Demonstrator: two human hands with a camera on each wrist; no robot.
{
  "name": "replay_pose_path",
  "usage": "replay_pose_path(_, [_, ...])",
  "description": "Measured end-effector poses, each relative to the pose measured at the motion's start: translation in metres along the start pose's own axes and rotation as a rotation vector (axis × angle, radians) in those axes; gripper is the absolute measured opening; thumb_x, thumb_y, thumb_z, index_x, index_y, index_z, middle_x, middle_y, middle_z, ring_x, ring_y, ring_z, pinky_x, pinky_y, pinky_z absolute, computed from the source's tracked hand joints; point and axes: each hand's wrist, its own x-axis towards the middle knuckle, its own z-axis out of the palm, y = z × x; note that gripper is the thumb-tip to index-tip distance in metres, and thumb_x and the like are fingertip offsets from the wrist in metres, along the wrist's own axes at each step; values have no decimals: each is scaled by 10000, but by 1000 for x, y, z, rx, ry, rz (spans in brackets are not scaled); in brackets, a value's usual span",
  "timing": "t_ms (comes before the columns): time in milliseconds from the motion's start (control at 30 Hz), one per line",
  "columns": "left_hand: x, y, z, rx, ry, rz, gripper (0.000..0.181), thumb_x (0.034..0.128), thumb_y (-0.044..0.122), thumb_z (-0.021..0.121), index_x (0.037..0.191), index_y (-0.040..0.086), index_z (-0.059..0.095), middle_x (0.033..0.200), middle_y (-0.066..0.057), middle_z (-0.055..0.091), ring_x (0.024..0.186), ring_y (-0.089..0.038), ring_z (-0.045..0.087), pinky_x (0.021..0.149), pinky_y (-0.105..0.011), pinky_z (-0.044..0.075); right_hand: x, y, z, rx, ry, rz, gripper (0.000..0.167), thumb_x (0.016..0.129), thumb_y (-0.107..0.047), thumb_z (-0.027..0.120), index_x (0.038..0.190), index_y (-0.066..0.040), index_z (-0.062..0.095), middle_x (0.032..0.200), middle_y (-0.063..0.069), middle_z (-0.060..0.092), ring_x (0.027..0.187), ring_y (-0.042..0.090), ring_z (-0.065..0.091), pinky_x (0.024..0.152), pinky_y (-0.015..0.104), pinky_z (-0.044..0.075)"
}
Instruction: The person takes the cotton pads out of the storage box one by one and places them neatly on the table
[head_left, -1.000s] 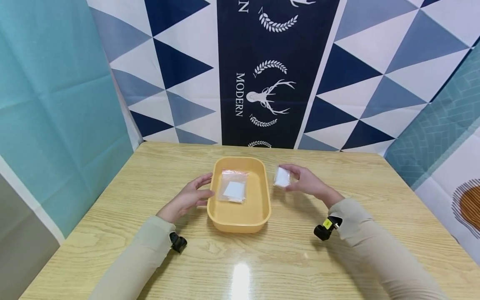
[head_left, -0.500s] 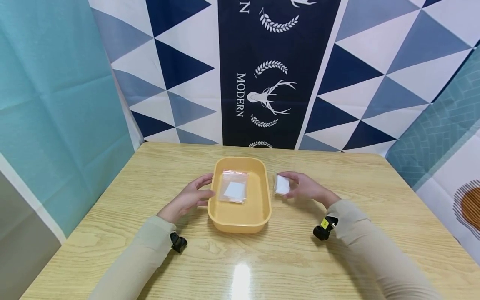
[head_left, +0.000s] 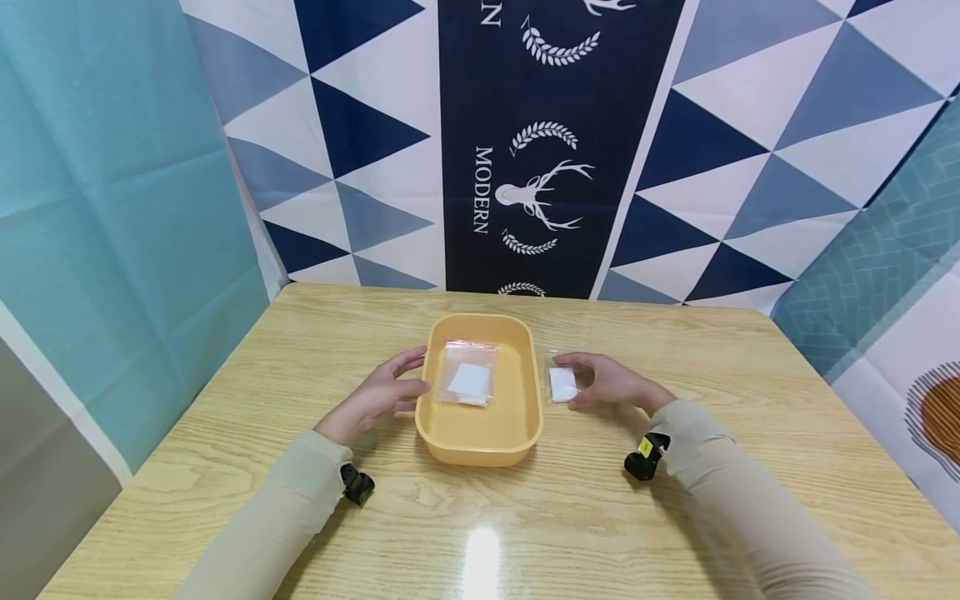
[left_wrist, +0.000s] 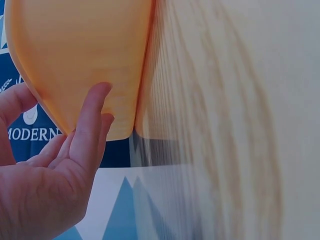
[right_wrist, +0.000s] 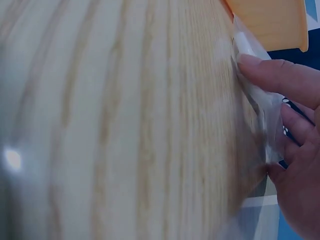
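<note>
A yellow-orange plastic basin (head_left: 480,433) stands on the table. My left hand (head_left: 382,392) touches its left wall from outside, with fingers fairly straight, as the left wrist view also shows. Inside the basin lies a clear zip bag (head_left: 468,379) with a white square content and a red-edged top. To the right of the basin my right hand (head_left: 611,382) pinches the edge of a second small clear bag (head_left: 562,384) holding something white and flat. In the right wrist view this bag (right_wrist: 252,85) is tilted, close to the tabletop, with the thumb on its white content.
The wood-grain table (head_left: 450,525) carries the basin near its far side. Behind it hangs a patterned cloth (head_left: 517,167) with triangles and deer prints. A teal cloth (head_left: 127,208) hangs at the left. Each wrist wears a small black camera.
My right hand has moved slightly toward me and down with the small bag, which now lies lower beside the basin. My left hand and the basin have stayed put.
</note>
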Motion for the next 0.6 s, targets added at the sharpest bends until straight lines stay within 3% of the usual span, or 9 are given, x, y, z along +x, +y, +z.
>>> replay_pose_path(200, [2, -3, 0, 1, 7, -6, 702, 872, -22, 565, 1477, 70, 221, 1475, -177, 238, 1170, -410, 468, 881, -442, 497, 0, 7, 0, 1, 2, -38, 816, 648, -214, 854, 1347, -31, 473, 1396, 163, 423, 1321, 364, 276, 1093, 553, 146])
replay_pose_path(367, [2, -2, 0, 1, 5, -5, 701, 875, -19, 564, 1478, 73, 219, 1475, -176, 237, 1168, -410, 470, 876, -435, 501, -1, 8, -4, -12, 51, -27, 827, 645, -269, 850, 1356, -70, 477, 1407, 141, 416, 1332, 361, 256, 1083, 574, 151])
replay_pose_path(600, [2, -1, 1, -1, 5, -5, 692, 882, -27, 552, 1480, 74, 216, 1479, -172, 235, 1167, -410, 471, 873, -435, 502, -2, 2, -7, 187, 154, 2, 707, 776, -146, 759, 1378, -6, 416, 1424, 151, 389, 1351, 342, 235, 1105, 517, 166])
